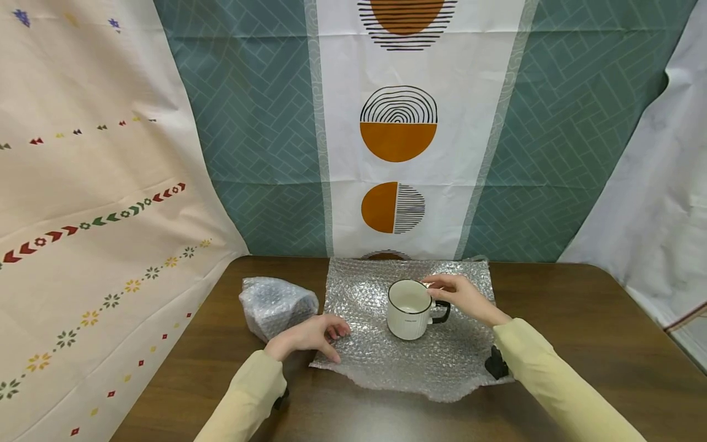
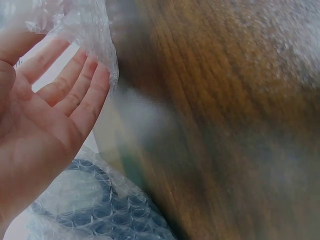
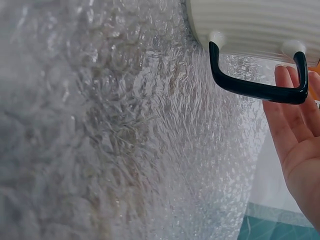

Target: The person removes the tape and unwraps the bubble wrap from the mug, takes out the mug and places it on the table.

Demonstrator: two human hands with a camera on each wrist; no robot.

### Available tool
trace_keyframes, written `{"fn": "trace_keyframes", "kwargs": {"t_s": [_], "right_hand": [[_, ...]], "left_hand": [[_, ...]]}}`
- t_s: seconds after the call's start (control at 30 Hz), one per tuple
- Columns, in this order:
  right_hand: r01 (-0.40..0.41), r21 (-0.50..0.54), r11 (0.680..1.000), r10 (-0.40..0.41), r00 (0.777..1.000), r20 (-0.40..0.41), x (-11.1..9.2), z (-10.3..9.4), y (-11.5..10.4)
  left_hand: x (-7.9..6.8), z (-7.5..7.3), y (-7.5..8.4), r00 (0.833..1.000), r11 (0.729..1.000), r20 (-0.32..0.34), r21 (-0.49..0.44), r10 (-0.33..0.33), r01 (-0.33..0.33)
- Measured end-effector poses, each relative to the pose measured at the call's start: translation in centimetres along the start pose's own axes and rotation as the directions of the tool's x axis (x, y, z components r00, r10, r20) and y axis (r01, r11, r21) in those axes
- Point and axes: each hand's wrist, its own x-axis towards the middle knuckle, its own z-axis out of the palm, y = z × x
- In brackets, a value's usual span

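A cream mug (image 1: 407, 316) with a dark rim and a black handle (image 3: 255, 90) stands upright on a sheet of bubble wrap (image 1: 364, 362). My right hand (image 1: 463, 296) is at the mug's right side, fingertips right at the rim above the handle. Seen from the right wrist, its fingers (image 3: 282, 125) extend behind the handle without curling round it. My left hand (image 1: 315, 334) hovers over the sheet's left edge with loosely bent fingers. In the left wrist view, the fingertips overlap the edge of the clear bubble wrap (image 2: 92, 30).
Left of the sheet, a bubble-wrapped bundle (image 1: 270, 307) lies on the brown wooden table (image 1: 558, 319), close behind my left wrist. Patterned cloth (image 1: 265, 123) hangs along the table's back, and more cloth (image 1: 83, 245) hangs at the left side.
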Motion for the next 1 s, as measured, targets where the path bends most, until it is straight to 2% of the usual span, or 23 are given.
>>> {"fn": "trace_keyframes", "kwargs": {"t_s": [0.2,0.5,0.6,0.87,1.0], "right_hand": [[-0.030,0.037,0.999,0.031,0.999,-0.024,-0.5,0.0,0.4],[-0.125,0.030,0.992,0.127,0.989,-0.075,-1.7,0.2,0.9],[-0.148,0.056,0.987,0.152,0.985,-0.078,-2.0,0.1,1.0],[-0.190,0.136,0.972,0.197,0.980,-0.040,-2.5,0.0,1.5],[-0.210,0.209,0.955,0.219,0.975,-0.022,-2.7,0.0,1.8]], "left_hand": [[0.1,0.1,-0.1,1.000,1.000,0.005,-0.008,-0.012,0.012],[0.0,0.1,0.1,1.000,1.000,0.002,-0.010,-0.023,0.023],[0.0,0.1,0.2,1.000,1.000,0.003,-0.011,-0.020,0.020],[0.1,0.0,0.1,1.000,1.000,0.009,-0.011,-0.014,0.014],[0.1,0.0,0.2,1.000,1.000,0.012,-0.016,-0.018,0.019]]}}
